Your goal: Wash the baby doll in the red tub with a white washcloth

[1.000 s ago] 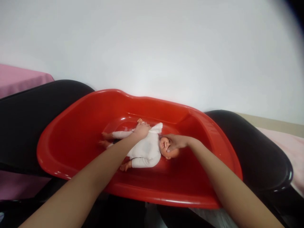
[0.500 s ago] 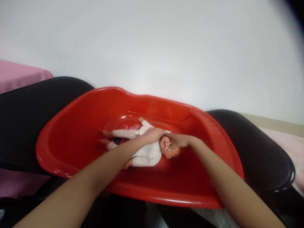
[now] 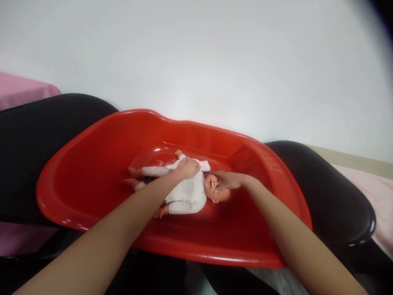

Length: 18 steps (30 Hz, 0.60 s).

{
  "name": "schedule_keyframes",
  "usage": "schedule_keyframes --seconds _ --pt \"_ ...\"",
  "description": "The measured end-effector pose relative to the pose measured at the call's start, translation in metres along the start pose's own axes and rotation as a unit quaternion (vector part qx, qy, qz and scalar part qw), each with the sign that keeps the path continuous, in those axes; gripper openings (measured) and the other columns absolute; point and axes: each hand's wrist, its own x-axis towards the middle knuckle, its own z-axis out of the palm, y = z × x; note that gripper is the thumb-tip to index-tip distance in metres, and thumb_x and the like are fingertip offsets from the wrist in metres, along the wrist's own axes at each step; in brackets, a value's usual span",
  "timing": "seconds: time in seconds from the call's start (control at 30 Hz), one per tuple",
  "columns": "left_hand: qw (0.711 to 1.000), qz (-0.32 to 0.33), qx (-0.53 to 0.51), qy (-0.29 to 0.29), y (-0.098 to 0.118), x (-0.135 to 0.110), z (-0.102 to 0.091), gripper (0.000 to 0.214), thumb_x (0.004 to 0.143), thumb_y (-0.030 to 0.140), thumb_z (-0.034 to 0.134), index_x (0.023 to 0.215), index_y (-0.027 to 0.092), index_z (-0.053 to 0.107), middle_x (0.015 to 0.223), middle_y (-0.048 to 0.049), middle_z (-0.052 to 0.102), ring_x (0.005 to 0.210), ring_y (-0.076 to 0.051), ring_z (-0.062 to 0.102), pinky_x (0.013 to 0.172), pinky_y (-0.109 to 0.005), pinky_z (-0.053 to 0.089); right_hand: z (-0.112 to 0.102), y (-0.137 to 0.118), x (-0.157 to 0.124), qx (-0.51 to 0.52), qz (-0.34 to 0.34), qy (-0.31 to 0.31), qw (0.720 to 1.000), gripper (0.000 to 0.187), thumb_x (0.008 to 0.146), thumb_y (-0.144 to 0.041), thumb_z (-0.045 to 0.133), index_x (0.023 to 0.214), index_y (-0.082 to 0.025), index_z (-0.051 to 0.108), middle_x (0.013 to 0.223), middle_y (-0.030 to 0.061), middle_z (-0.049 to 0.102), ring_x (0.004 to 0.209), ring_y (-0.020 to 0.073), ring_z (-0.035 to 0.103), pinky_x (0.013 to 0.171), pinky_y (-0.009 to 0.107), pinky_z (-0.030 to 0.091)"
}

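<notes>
A baby doll (image 3: pixel 186 190) in white clothes lies on its back in a red baby bath (image 3: pixel 92 184), feet to the left and head to the right. My left hand (image 3: pixel 188 167) rests on its chest, beside the far shoulder. The fingers of that hand are curled over the white top, with their tips partly hidden. My right hand (image 3: pixel 229 180) wraps the far side of the doll's head, its thumb on the cheek. Both of the doll's arms lie out to the sides, and my left forearm covers part of its legs.
Black rounded surfaces (image 3: pixel 325 192) flank the bath on the right and left. Pink cloth (image 3: pixel 27 88) shows at the far left, paler pink cloth (image 3: pixel 356 184) at the far right. A white wall (image 3: pixel 196 61) rises behind the bath.
My left hand has moved left, from the doll's neck down onto its chest, away from my right hand. My right hand stays on the head. The view has shifted slightly.
</notes>
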Motion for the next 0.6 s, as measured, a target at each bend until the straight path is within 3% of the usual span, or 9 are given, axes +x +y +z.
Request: schedule_keyframes --seconds 0.17,0.33,0.43,0.6 --pt "0.998 -0.046 0.018 0.049 -0.043 -0.018 0.002 0.04 0.097 0.04 0.037 0.116 0.018 0.065 0.121 -0.0087 0.065 0.114 -0.024 0.055 0.104 -0.041 0.032 0.0 -0.004 -0.002 0.0 0.003 -0.005 1.0 0.092 0.07 -0.04 0.076 0.148 -0.019 0.032 0.141 0.0107 0.05 0.126 0.0268 0.049 0.107 0.035 0.038" --pt "0.994 -0.095 0.024 0.05 -0.073 -0.037 -0.001 0.044 0.092 0.037 0.049 0.133 0.019 0.052 0.141 -0.0095 0.051 0.131 -0.024 0.041 0.11 -0.038 0.027 -0.001 -0.004 -0.003 -0.022 0.005 0.005 1.0 0.088 0.067 -0.042 0.078 0.143 -0.021 0.04 0.142 0.0091 0.05 0.128 0.0283 0.047 0.108 0.038 0.037" --pt "0.992 -0.118 0.026 0.037 -0.074 -0.04 -0.009 0.041 0.09 0.023 0.048 0.131 0.02 0.053 0.142 -0.0108 0.049 0.131 -0.025 0.042 0.107 -0.038 0.03 -0.001 -0.003 -0.003 -0.016 0.005 0.005 1.0 0.083 0.067 -0.04 0.078 0.14 -0.021 0.044 0.138 0.0093 0.052 0.125 0.0276 0.05 0.107 0.038 0.038" --pt "0.973 -0.221 -0.049 0.055 -0.052 -0.033 -0.035 0.033 0.089 0.015 0.041 0.113 0.018 0.064 0.117 -0.0102 0.065 0.108 -0.022 0.059 0.091 -0.033 0.043 0.0 0.005 0.0 0.014 -0.028 -0.011 0.999 0.073 0.068 -0.04 0.077 0.133 -0.019 0.05 0.127 0.0089 0.061 0.114 0.0253 0.057 0.1 0.037 0.043"
